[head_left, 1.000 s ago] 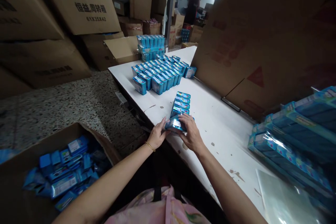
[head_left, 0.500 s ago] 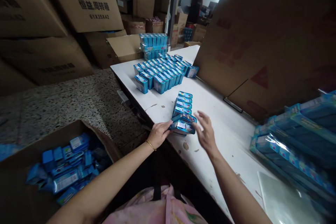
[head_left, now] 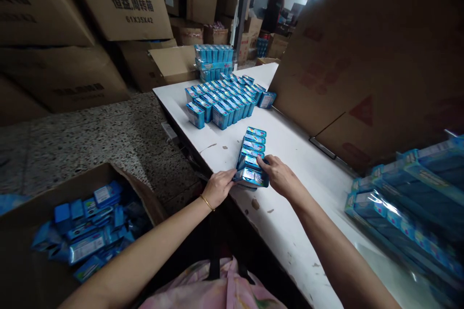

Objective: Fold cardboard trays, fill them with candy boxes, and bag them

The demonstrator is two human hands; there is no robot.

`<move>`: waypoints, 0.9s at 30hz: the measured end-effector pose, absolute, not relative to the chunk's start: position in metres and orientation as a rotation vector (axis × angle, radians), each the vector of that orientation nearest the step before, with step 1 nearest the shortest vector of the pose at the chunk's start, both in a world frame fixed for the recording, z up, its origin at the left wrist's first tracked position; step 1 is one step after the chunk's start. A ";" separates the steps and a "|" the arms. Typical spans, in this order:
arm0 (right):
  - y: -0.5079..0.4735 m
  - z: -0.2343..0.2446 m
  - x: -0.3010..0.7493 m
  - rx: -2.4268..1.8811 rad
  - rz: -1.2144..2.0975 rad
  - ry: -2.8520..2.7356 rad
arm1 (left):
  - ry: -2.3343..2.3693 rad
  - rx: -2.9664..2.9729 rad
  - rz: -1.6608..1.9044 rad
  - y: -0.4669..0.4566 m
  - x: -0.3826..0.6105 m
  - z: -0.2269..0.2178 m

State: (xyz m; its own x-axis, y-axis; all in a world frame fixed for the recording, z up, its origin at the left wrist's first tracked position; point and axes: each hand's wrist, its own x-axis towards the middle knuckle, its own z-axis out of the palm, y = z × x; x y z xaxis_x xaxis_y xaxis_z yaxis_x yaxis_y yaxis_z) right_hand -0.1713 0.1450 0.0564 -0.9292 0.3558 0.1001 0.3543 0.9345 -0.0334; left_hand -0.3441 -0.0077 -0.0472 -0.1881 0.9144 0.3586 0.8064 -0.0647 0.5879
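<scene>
A short row of small blue boxes [head_left: 254,145] stands on the white table in front of me, shiny printed ends facing up. The nearest blue box [head_left: 252,177] tilts slightly out of line with the others. My left hand [head_left: 218,187], with a gold bracelet at the wrist, grips that box by its left end, fingers closed. From the right, my right hand [head_left: 278,174] pinches the right end of the box just behind it, thumb and fingers together. The fingertips partly hide both box ends.
A larger block of blue boxes [head_left: 224,101] stands farther back, with a wrapped stack [head_left: 213,63] behind. An open carton [head_left: 108,166] of loose blue boxes sits lower left. A large cardboard box [head_left: 362,58] and wrapped packs [head_left: 409,203] flank the right. A person [head_left: 274,5] stands far off.
My right hand has come in from open and apart to close on the second box's right end. That box now sits further back, in line with the row. My left hand keeps its hold.
</scene>
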 end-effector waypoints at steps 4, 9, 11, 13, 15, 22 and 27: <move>0.147 0.059 -0.162 -0.519 0.203 -3.011 | 2.066 1.924 1.091 -0.006 -0.343 -0.047; 0.118 0.045 -0.151 -0.577 0.305 -2.698 | 2.109 1.896 1.057 -0.005 -0.338 -0.050; 0.106 0.036 -0.155 -0.574 0.259 -2.679 | 2.118 1.862 1.060 -0.005 -0.336 -0.052; 0.099 0.032 -0.162 -0.614 0.170 -2.690 | 2.120 1.820 1.086 -0.006 -0.334 -0.053; 0.095 0.035 -0.168 -0.639 0.067 -2.746 | 2.109 1.784 1.118 -0.007 -0.333 -0.052; 0.090 0.055 -0.180 -0.686 -0.096 -2.867 | 2.053 1.696 1.230 -0.008 -0.331 -0.052; 0.098 0.052 -0.172 -0.714 -0.133 -2.881 | 2.055 1.690 1.209 -0.006 -0.329 -0.056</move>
State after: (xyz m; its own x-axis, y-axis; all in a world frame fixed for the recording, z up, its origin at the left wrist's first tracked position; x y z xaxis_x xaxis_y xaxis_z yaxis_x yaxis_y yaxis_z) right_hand -0.1721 0.0978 0.0519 -0.8707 0.4552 0.1861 0.4705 0.8812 0.0456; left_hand -0.3286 -0.0059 -0.0558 -0.3156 0.8934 0.3197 0.7136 0.0014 0.7005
